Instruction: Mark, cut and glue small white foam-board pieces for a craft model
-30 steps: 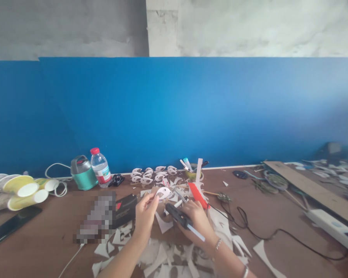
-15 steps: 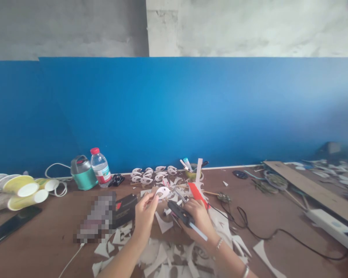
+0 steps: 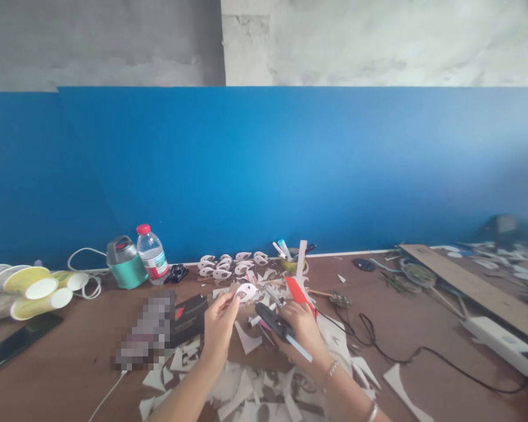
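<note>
Your left hand [image 3: 219, 325] has its grip pinched on the white cutout [image 3: 247, 292], just left of the glue gun [image 3: 271, 320] clamped in your right hand's [image 3: 303, 328] grip, so a careless swing could burn bare skin if the gun is hot.

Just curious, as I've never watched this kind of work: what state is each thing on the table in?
White cutout: pinched in the left hand.
Glue gun: gripped by the right hand; hot or cold, can't tell.
Bottle: upright, red cap on.
Paper cups: piled on their sides.
Phone: flat, screen dark.
Black cord: loosely curled.
Paper scraps: cut, scattered.
</note>
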Motion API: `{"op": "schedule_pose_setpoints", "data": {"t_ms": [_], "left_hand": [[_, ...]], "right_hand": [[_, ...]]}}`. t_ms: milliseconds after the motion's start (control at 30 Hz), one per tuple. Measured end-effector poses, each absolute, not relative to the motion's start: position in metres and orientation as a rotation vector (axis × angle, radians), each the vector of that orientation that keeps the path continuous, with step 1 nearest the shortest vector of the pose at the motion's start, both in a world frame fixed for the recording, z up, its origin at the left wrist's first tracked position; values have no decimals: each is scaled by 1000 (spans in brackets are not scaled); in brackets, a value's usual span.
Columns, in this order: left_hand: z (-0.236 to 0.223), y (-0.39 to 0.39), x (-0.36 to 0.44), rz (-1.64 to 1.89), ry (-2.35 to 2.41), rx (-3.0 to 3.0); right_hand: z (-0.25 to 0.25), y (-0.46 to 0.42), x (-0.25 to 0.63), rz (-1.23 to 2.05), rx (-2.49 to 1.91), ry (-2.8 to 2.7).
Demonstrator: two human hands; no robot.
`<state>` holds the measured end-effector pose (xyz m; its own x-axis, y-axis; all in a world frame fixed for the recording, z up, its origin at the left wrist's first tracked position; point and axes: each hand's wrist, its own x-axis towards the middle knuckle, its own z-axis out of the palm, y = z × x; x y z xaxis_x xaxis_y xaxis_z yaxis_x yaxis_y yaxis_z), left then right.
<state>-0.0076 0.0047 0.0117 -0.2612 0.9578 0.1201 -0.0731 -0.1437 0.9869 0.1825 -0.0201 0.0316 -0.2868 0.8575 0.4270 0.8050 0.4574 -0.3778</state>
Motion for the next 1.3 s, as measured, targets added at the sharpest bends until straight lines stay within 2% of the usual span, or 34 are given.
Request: {"op": "schedule_pose_setpoints", "data": {"t_ms": [267,433,633,800,900,1033,1100,1300], "left_hand": [[22,0,-8,1509,1295,1132],[27,-2,-7,1528,1256,1080],[24,-1,-5,1534,1246,1058],[21,1,-5,1534,1252,1054],[21,1,-6,1527,1266,1073],[22,0,-5,1513,1224,1079],[22,-1,-4,1508,1206,1075],[20,1,-3,1523,1199,1065]], "right_hand": [[38,-19,191,156,-1154,-2204],[46,-3,238,-141,-1663,-1958],[29,12,297,-55,-2269,-1823],[21,9,295,-96,-2468,-1702],[29,7,274,-216,-2268,-1648],[33,4,236,21,-1587,-2050],[30,0,220,114,-1400,-2157],[25,-9,201,214,-1351,-2197]]}}
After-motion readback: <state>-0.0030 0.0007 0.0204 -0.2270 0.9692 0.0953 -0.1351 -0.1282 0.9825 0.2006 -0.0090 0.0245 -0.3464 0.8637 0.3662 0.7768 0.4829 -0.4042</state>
